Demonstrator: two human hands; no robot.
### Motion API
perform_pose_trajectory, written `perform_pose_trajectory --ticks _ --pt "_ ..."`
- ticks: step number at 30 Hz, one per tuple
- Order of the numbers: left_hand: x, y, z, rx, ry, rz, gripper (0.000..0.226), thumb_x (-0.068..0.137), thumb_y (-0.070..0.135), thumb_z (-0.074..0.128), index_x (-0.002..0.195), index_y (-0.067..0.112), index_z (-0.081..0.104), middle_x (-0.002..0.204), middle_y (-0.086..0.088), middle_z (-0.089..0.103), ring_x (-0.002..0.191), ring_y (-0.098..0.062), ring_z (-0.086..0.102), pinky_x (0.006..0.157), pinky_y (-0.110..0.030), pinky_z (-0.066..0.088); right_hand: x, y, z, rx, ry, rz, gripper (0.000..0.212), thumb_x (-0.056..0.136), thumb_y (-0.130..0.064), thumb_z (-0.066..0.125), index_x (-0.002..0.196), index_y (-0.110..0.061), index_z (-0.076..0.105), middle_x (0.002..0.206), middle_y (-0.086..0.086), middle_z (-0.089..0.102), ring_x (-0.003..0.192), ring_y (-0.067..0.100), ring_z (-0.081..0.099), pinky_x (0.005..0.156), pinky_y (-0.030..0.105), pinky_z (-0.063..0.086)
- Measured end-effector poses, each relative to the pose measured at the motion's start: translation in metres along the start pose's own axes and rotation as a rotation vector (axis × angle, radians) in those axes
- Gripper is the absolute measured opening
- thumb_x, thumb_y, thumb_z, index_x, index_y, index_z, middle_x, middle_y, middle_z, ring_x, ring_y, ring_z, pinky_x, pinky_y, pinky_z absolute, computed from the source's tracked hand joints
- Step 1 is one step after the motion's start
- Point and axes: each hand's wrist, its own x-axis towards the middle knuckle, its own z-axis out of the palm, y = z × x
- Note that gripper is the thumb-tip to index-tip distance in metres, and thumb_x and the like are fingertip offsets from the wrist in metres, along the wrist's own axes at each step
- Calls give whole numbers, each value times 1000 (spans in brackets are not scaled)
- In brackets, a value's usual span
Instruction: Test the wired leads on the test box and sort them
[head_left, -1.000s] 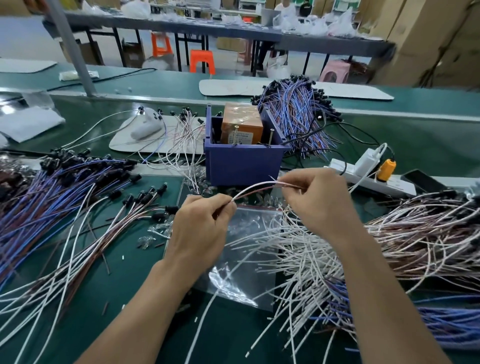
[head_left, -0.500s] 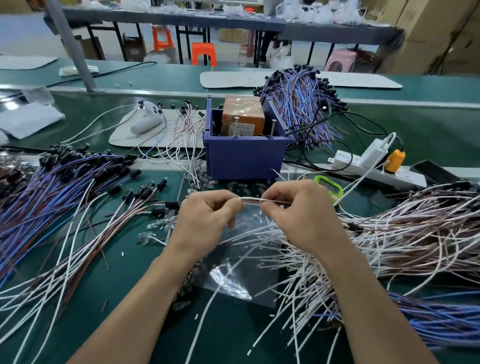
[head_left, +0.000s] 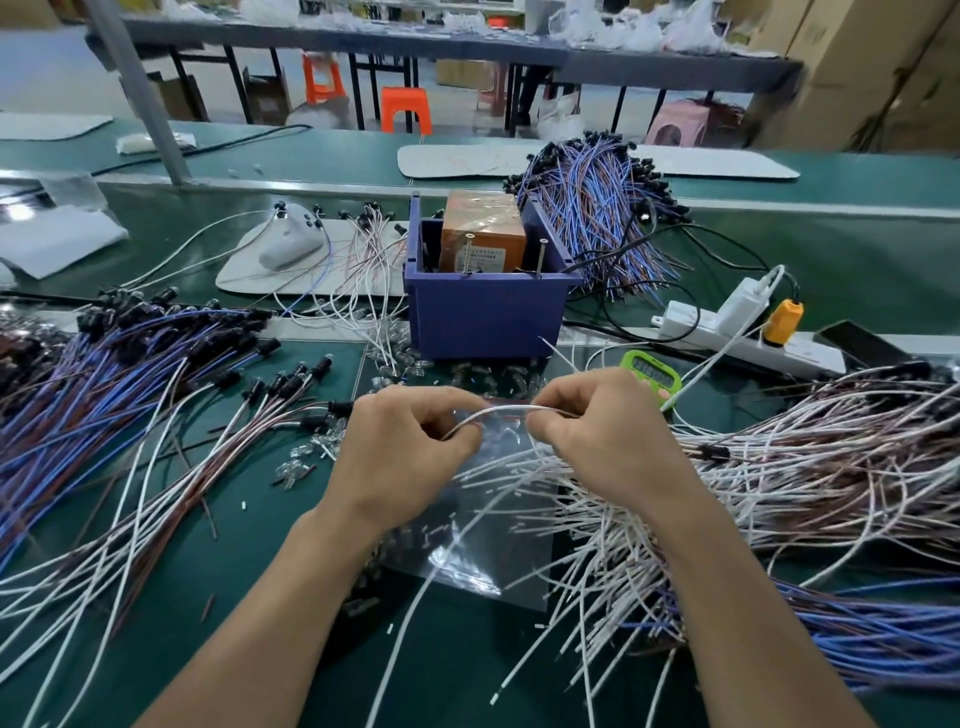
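A thin white-and-brown wired lead (head_left: 506, 410) stretches between my two hands. My left hand (head_left: 400, 457) pinches its left part and my right hand (head_left: 602, 441) pinches its right end. They hover over a clear plastic bag (head_left: 488, 551), a little in front of the blue test box (head_left: 483, 306), which holds an orange block (head_left: 483, 234) and two upright pins. A heap of white-and-brown leads (head_left: 810, 467) lies to the right. Sorted leads with black caps (head_left: 218, 447) fan out on the left, beside blue-and-brown ones (head_left: 104, 374).
A bundle of blue leads (head_left: 597, 208) lies behind the box. A white power strip (head_left: 727, 332) with an orange plug, a green timer (head_left: 652, 371) and a dark phone (head_left: 857, 340) are at right. Small clear bulbs (head_left: 405, 364) are scattered by the box. A white mat (head_left: 291, 265) sits behind.
Both hands have dropped from near the box's front edge toward me, carrying the lead along. The green timer has come into sight behind my right hand.
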Motion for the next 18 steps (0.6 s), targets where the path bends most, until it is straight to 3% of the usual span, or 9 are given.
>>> perform_pose_trajectory --ticks 4,8,10,13,16,18 --pt "0 3 1 -58 -11 -46 18 81 26 84 88 42 80 53 10 63 46 -1 47 49 -18 40 0 -1 -1 36 -56 1 17 85 -22 71 69 -23 74 49 -5 59 42 4 42 45 24 34" --pt "3 2 -4 -33 -70 -63 14 82 26 84 79 40 80 54 9 67 45 -8 54 47 -26 45 -2 -2 -1 89 -101 15 19 86 -20 75 66 -18 74 46 -8 53 43 3 39 46 20 33" --pt "3 1 -6 103 -43 8 7 83 29 81 77 32 82 55 10 67 53 -9 58 58 -17 43 -3 -3 3 27 -81 10 21 85 -20 75 65 -18 73 46 -9 53 44 3 40 46 18 34" --pt "0 1 -4 229 42 71 9 82 32 76 77 29 83 60 11 70 73 -22 59 77 -26 44 -5 -5 7 -16 -44 0 21 84 -20 74 63 -19 72 50 -7 58 45 3 44 46 18 37" --pt "-2 2 -3 277 55 88 13 78 33 72 74 27 82 62 12 70 78 -20 55 80 -25 41 -6 -7 6 -53 -43 1 22 84 -20 74 62 -20 71 50 -9 60 46 3 48 48 16 37" --pt "0 -1 -8 360 61 96 10 78 22 77 68 24 79 58 13 66 75 -20 54 76 -30 43 -6 -6 3 -115 -45 3 26 84 -19 73 58 -21 68 48 -12 57 46 4 48 50 18 37"
